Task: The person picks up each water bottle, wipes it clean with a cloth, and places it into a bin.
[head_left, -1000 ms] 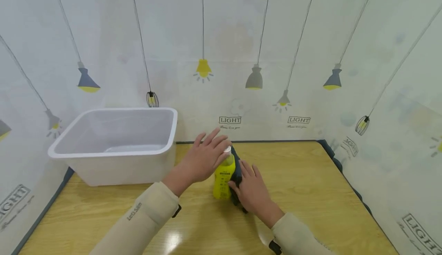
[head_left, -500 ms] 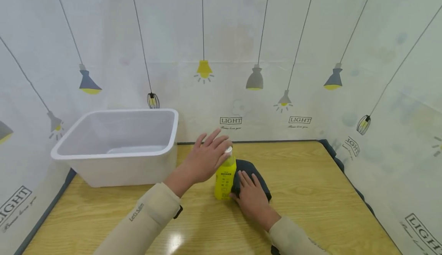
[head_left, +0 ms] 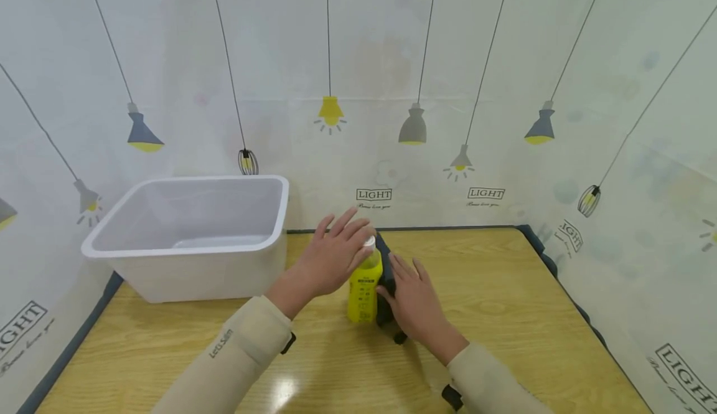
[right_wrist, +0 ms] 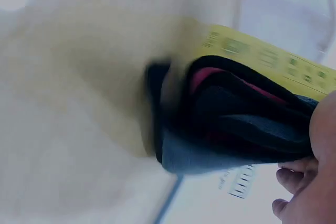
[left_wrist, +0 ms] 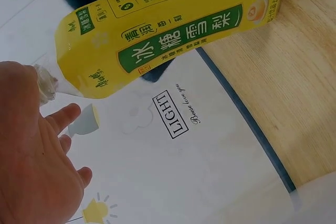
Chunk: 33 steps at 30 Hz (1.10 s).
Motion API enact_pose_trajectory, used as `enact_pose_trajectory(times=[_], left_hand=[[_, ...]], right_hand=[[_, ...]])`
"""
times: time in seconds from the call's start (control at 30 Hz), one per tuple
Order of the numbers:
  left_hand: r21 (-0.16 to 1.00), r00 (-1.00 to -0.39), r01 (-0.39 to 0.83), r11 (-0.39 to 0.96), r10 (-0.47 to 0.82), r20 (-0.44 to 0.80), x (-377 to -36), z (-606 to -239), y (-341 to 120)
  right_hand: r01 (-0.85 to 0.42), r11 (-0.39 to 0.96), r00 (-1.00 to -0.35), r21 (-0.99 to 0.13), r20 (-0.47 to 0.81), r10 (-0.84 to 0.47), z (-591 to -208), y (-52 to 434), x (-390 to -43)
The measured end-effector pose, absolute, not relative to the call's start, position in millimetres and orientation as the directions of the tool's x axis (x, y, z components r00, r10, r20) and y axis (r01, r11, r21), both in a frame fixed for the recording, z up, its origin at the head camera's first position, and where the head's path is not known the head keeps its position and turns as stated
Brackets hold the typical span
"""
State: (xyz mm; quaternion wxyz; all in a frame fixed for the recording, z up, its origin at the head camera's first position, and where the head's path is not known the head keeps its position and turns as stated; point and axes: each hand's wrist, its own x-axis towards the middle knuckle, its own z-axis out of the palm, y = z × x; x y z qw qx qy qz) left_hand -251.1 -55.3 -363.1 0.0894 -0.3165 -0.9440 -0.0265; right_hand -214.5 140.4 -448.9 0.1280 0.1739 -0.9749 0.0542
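Bottle [head_left: 364, 289] stands mid-table, right of the tub [head_left: 190, 249]. Left hand [head_left: 330, 257] lies flat on its cap, fingers straight. Right hand [head_left: 411, 302] presses a dark cloth [head_left: 385, 277] against its side, fingers extended. Bottle looks light and tippy with a slick label; steady it at the body.

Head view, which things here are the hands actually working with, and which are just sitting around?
In use:
- yellow bottle, left hand resting on its white cap
- dark cloth, pressed against the bottle's side by the right hand

Lying about:
- white tub, back left on the wooden table
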Motion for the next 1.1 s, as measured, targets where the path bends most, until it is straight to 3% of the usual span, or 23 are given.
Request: enact_pose_trajectory(times=[0.23,0.43,0.9,1.1], left_hand=[[0.000,-0.779,0.608,0.794,0.596,0.197,-252.6,-364.1,-55.7],[-0.004,-0.780,0.604,0.797,0.592,0.205,-252.2,-364.4,-56.7],[0.003,-0.781,0.605,0.796,0.593,0.197,-251.3,-363.5,-56.8],[0.018,-0.788,0.600,0.800,0.587,0.185,-249.9,-362.7,-55.4]], right_hand=[[-0.358,0.927,-0.876,-0.112,0.383,-0.292,-413.6,138.9,-218.5],[-0.369,0.924,-0.872,-0.103,0.383,-0.306,-402.4,129.6,-218.1],[-0.339,0.938,-0.924,-0.073,0.215,-0.317,-447.4,134.1,-210.4],[-0.333,0.942,-0.936,0.034,0.104,-0.335,-479.6,134.6,-209.9]])
